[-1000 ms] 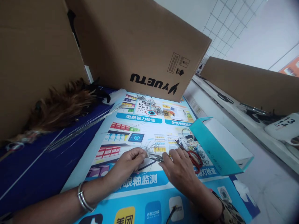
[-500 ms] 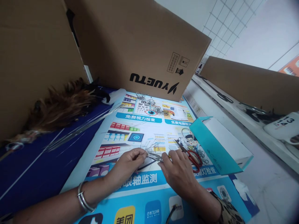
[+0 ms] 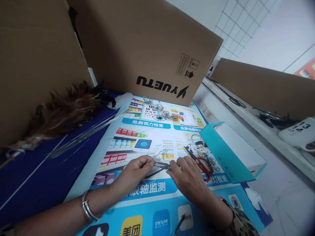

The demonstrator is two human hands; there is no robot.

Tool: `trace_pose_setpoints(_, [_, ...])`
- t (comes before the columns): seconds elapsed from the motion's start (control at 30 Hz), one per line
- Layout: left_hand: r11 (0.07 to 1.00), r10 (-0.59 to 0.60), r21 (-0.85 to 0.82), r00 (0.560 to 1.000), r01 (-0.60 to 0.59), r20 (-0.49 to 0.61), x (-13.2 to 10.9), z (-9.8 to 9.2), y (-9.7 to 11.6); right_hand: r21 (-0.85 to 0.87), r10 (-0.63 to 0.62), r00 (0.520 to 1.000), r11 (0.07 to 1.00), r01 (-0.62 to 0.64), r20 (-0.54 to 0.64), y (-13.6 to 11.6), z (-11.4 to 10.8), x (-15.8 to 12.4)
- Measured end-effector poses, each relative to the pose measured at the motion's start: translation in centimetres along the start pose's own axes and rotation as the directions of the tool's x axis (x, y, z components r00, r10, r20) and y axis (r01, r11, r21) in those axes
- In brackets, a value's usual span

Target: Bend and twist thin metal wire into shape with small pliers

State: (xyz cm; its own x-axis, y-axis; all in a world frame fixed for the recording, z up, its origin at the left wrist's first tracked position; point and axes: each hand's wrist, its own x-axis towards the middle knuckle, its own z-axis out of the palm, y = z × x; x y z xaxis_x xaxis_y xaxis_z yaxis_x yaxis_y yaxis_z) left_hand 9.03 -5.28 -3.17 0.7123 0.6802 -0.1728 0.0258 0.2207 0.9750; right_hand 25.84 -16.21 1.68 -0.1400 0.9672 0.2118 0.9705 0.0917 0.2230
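The right hand is clamped on pliers, whose nose has rolled slightly where the left hand pinches thin wire above the printed sheet; the wirework apparently continues at one spot.

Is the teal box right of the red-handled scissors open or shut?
Open: the teal box shows its white inside beyond its near wall.

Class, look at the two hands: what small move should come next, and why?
Probably a slight turn of the pliers, with the left hand held steady: the right hand grips the pliers, their tip reaches the left fingertips, and the left hand appears to pinch thin wire.
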Motion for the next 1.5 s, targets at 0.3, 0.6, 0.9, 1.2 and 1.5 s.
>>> trace_pose_setpoints(0.3, [0.999,0.002,0.035,0.999,-0.003,0.034,-0.2,-0.06,0.3,0.001,0.001,0.999,1.0,-0.001,0.043,0.16,-0.21,0.06])
trace_pose_setpoints(0.6, [0.999,0.01,0.046,0.999,-0.012,0.032,-0.16,-0.1,0.42,0.026,0.011,0.999,1.0,-0.012,0.051,0.13,0.19,0.13])
trace_pose_setpoints(0.9, [0.999,0.011,0.042,0.998,-0.013,0.058,-0.16,-0.17,0.14,0.06,0.033,0.995,0.997,-0.038,0.094,-0.04,0.43,0.0])
trace_pose_setpoints(1.2, [0.999,0.018,0.045,0.999,-0.02,0.051,-0.16,-0.17,0.27,0.072,0.053,0.991,0.995,-0.062,0.12,-0.1,0.51,-0.08])
trace_pose_setpoints(1.5, [1.0,0.001,0.006,0.998,-0.001,0.068,-0.15,-0.23,0.37,0.056,0.037,0.998,0.998,-0.04,0.059,-0.21,0.39,-0.03])
